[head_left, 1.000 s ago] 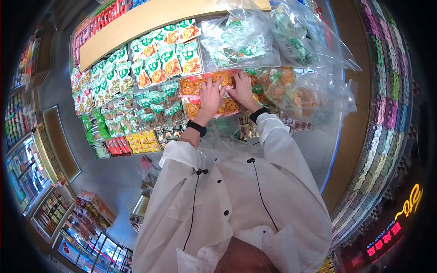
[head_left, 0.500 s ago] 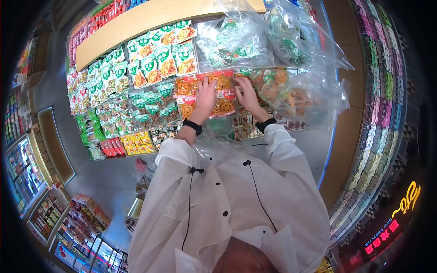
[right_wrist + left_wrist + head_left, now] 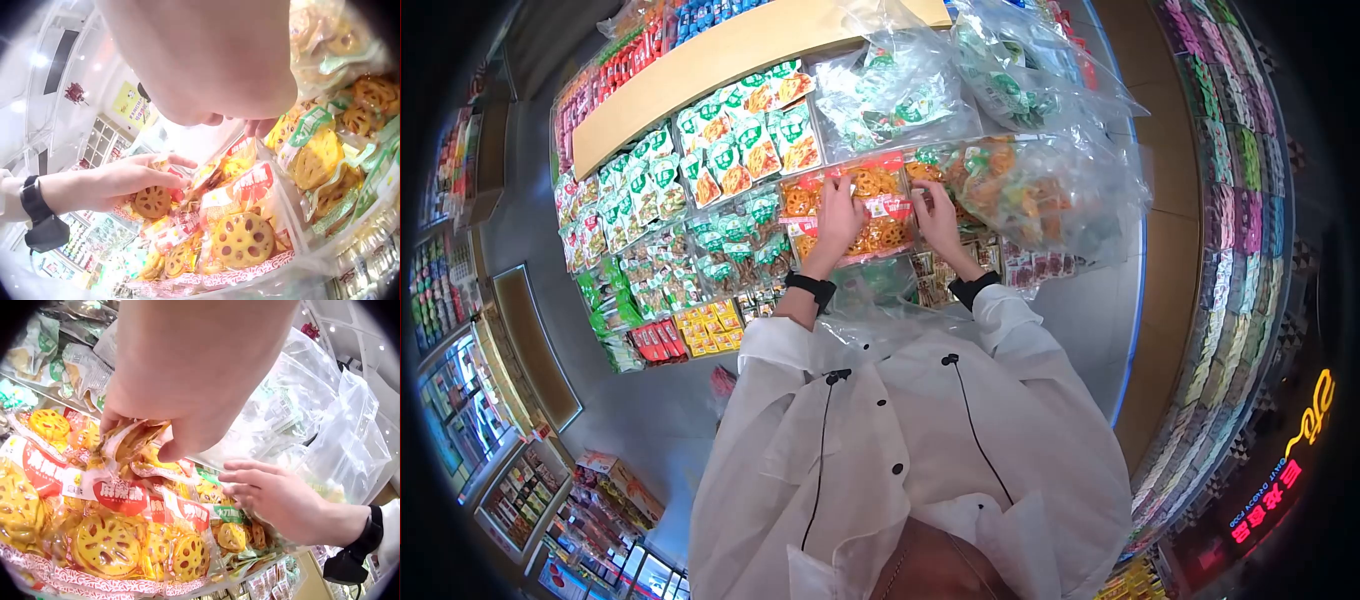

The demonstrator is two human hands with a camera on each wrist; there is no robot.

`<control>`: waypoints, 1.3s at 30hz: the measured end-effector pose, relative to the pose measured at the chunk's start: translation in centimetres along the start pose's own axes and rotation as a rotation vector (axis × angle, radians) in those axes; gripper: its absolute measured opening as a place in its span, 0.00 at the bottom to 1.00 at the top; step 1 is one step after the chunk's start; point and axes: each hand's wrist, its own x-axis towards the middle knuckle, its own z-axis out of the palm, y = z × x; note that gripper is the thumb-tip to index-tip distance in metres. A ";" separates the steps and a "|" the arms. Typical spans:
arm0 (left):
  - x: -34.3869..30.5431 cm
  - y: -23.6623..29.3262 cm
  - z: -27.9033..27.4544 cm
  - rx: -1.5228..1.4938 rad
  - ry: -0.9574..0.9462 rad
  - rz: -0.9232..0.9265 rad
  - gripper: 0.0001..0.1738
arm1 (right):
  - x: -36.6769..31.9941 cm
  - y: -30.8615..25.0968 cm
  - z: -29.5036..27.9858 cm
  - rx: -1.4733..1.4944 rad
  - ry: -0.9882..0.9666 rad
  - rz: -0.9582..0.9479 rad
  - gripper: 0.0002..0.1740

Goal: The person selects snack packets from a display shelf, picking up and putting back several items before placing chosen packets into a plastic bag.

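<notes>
My left hand (image 3: pixel 840 222) is over a bin of lotus root packets with red labels. In the left wrist view it pinches one lotus root packet (image 3: pixel 128 447) between thumb and fingers, above the others. Flat below lie more packets (image 3: pixel 109 547), with yellow slices showing through clear film. My right hand (image 3: pixel 940 222) is at the bin's right side, by the clear divider (image 3: pixel 284 209). Its fingers (image 3: pixel 247 476) are loosely extended with nothing between them. Right of the divider are green-labelled lotus root packets (image 3: pixel 312 156).
A large clear plastic bag (image 3: pixel 1040 190) of packets bulges over the bins at right, and another bag (image 3: pixel 890 95) lies behind. White-and-green snack packets (image 3: pixel 735 140) fill bins at left. A wooden board (image 3: pixel 730 55) runs along the back. Small yellow packets (image 3: pixel 710 328) sit in front.
The hands were close together over the red-labelled packets; the right hand has moved away to the bin's right side. The left hand has stayed over the packets and now holds one.
</notes>
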 end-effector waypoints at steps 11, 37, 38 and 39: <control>-2.6 -0.8 -8.9 -1.053 -0.180 -0.416 0.16 | -2.9 -0.1 -1.0 0.191 -0.051 0.036 0.15; -0.6 0.9 0.2 0.129 -0.189 0.069 0.30 | 3.7 3.8 6.4 -0.349 0.189 -0.133 0.37; -0.7 0.7 0.3 0.128 -0.171 0.053 0.30 | 4.1 4.9 6.9 -0.183 0.241 -0.040 0.35; -0.7 0.8 0.3 0.124 -0.150 0.035 0.31 | 4.3 5.0 7.0 -0.183 0.241 -0.033 0.35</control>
